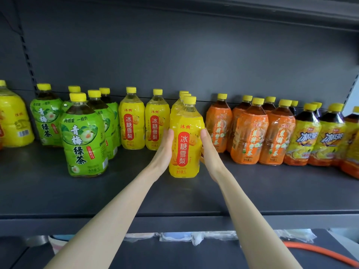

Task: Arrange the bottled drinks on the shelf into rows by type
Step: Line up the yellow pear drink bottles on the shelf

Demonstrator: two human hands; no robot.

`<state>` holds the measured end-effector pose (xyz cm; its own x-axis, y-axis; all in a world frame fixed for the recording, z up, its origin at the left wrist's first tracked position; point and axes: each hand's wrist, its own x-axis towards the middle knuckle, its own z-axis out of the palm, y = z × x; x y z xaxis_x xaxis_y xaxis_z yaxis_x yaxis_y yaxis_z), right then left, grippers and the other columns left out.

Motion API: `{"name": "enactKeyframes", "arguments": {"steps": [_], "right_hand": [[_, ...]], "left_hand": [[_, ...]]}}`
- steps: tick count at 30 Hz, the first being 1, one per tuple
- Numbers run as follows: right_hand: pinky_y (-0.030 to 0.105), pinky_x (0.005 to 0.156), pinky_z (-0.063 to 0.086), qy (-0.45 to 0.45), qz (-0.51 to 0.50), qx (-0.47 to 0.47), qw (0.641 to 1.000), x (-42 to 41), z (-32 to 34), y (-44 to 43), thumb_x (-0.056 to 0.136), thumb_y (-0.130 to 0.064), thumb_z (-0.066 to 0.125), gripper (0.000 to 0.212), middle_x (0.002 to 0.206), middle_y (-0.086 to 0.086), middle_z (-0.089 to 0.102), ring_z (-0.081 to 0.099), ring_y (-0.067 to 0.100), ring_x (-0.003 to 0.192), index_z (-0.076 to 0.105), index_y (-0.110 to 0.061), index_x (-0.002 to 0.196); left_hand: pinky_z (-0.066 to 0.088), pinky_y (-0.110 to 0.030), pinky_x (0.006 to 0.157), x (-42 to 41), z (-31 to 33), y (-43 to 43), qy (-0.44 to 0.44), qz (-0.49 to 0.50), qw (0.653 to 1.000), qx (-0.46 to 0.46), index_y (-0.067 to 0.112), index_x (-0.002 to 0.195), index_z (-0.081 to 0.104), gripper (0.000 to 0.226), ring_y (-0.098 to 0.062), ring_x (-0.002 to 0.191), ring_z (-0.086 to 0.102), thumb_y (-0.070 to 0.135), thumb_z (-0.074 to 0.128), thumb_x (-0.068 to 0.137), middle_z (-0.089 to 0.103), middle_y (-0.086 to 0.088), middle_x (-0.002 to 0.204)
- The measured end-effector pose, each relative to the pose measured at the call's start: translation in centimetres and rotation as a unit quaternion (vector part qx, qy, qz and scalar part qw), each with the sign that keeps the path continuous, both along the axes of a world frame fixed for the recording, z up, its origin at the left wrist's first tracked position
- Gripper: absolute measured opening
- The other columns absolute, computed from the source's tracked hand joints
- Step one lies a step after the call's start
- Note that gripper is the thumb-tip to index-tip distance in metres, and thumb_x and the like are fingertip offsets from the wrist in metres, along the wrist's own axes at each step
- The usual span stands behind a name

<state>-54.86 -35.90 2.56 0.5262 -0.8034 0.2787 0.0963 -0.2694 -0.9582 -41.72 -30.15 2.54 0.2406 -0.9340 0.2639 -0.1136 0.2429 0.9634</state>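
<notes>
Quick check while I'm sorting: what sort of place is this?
Probably a shop or stockroom aisle: a dark metal shelf on a slotted upright, stocked with many green tea bottles, yellow pear drinks and orange-label bottles, grouped roughly by type.

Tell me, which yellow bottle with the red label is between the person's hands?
The frontmost yellow bottle, heading its row; the left hand and right hand touch its sides. Only it is touched.

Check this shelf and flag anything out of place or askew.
The yellow pear-drink bottle at the far left stands beyond the green tea bottles, cut off from the other yellow bottles mid-shelf, with its barcode side facing out. Nothing looks spilled or tipped.
</notes>
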Motion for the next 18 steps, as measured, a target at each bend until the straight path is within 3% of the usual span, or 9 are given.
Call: {"name": "enactKeyframes", "arguments": {"steps": [2,4,8,10,15,18], "right_hand": [[0.019,0.089,0.045,0.008,0.003,-0.006,1.0,0.5,0.0,-0.3,0.084,-0.069,0.027,0.079,0.148,-0.003,0.044,0.05,0.01,0.127,0.019,-0.03,0.152],[0.018,0.084,0.05,-0.003,0.003,-0.027,1.0,1.0,-0.1,-0.4,0.087,-0.066,0.024,0.072,0.138,-0.003,0.053,0.057,0.007,0.118,0.027,-0.03,0.149],[0.023,0.088,0.053,-0.023,-0.004,-0.041,0.999,1.3,-0.5,-0.6,0.086,-0.064,0.025,0.07,0.133,-0.002,0.058,0.061,0.01,0.116,0.033,-0.028,0.146],[0.026,0.091,0.054,-0.025,-0.007,-0.041,0.999,1.4,-0.6,-0.8,0.09,-0.06,0.025,0.066,0.131,-0.001,0.059,0.062,0.01,0.114,0.035,-0.024,0.145],[0.018,0.083,0.055,-0.029,-0.027,-0.048,0.998,1.7,-0.9,-1.2,0.1,-0.046,0.022,0.053,0.13,0.003,0.059,0.063,0.009,0.111,0.036,-0.018,0.143],[0.03,0.095,0.053,-0.013,-0.04,-0.049,0.998,1.8,-0.7,-1.0,0.094,-0.055,0.026,0.064,0.132,0.005,0.059,0.061,0.014,0.116,0.037,-0.017,0.143]], "left_hand": [[0.04,-0.028,0.092,-0.4,0.5,-0.4,0.038,0.024,0.999,0.015,0.03,0.147,0.02,0.06,-0.014,0.122,0.046,0.057,0.013,0.094,0.04,0.001,0.144],[0.045,-0.027,0.083,-0.7,0.6,-0.6,0.047,0.019,0.998,0.03,0.029,0.144,0.027,0.058,-0.011,0.107,0.051,0.056,0.011,0.095,0.048,0.0,0.134],[0.045,-0.032,0.088,-0.8,0.3,-1.1,0.058,0.026,0.998,0.028,0.029,0.143,0.03,0.061,-0.014,0.109,0.052,0.058,0.011,0.094,0.05,-0.003,0.136],[0.045,-0.027,0.084,-0.7,0.4,-1.1,0.052,0.025,0.998,0.023,0.029,0.143,0.031,0.058,-0.012,0.107,0.051,0.055,0.01,0.095,0.05,0.0,0.132],[0.044,-0.015,0.073,-0.8,0.4,-1.1,0.023,0.034,0.999,0.009,0.026,0.143,0.029,0.055,-0.007,0.104,0.048,0.048,0.009,0.097,0.048,0.005,0.122],[0.044,-0.013,0.072,-0.7,0.7,-0.8,0.005,0.027,1.0,0.009,0.025,0.142,0.03,0.053,-0.005,0.103,0.048,0.047,0.008,0.098,0.048,0.007,0.119]]}}
